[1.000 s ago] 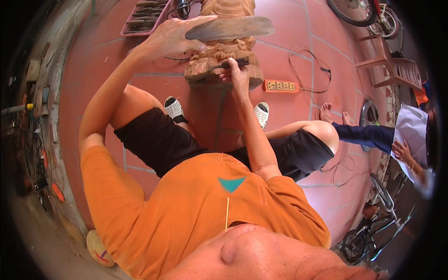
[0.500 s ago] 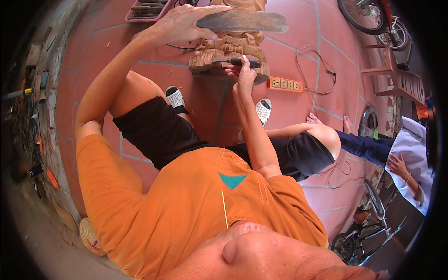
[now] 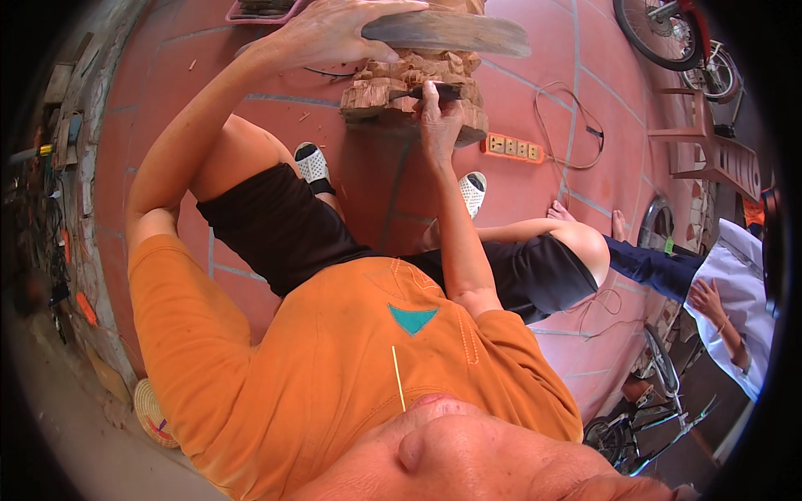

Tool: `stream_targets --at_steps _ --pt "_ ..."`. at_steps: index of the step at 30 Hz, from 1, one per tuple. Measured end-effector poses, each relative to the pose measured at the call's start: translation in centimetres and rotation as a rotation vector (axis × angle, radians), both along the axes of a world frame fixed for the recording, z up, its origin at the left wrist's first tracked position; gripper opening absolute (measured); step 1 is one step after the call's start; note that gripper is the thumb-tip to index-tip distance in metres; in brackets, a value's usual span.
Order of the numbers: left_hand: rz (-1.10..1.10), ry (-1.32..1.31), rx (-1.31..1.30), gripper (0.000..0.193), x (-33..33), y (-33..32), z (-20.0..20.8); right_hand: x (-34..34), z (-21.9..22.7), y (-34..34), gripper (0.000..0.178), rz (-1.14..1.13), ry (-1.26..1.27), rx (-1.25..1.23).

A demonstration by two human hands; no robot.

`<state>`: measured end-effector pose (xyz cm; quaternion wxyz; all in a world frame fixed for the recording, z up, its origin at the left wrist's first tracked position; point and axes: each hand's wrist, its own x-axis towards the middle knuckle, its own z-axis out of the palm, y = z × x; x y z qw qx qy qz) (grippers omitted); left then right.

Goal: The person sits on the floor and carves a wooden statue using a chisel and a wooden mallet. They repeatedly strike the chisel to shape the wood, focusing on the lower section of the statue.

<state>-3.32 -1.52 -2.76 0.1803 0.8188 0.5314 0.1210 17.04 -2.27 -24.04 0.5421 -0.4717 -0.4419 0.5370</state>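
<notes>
A carved block of reddish-brown wood (image 3: 376, 98) stands on the floor beyond my feet, cut in rough tiers at its near end. My left hand (image 3: 330, 32) is closed around one end of a flat, worn wooden mallet (image 3: 455, 35), which lies crosswise above the carving. Closed on a chisel (image 3: 451, 90) with a dark handle, my right hand (image 3: 439, 125) is at the carving's near end. The chisel points left, close against the wood; whether its edge touches cannot be told.
An orange power strip (image 3: 513, 148) with a looped cord lies right of the carving. A pink tray (image 3: 266, 12) of tools sits at the far left. Bicycles, a plastic chair (image 3: 718, 154) and another seated person (image 3: 727, 292) are on the right. Wood chips dot the tiles.
My right hand has moved slightly farther away with the chisel and its fingers have closed more around the handle. My left hand still holds the mallet, shifted slightly up and right.
</notes>
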Motion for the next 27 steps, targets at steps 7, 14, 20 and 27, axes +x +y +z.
stream_targets --at_steps 7,14,20,27 --pt "-0.143 -0.100 0.093 0.076 1.0 0.0 0.4 -0.7 -0.4 0.4 0.027 -0.006 -0.153 0.101" --pt "-0.227 -0.152 0.104 0.075 2.8 -0.8 0.7 -0.7 0.4 0.4 0.027 -0.001 -0.211 0.137" --pt "-0.230 0.138 0.079 0.076 1.3 0.2 -0.5 -1.0 1.2 0.1 0.028 -0.008 -0.179 0.129" --pt "-0.225 -0.283 0.023 0.080 3.5 -0.3 1.3 -0.7 0.4 0.6 0.025 0.018 -0.160 0.070"
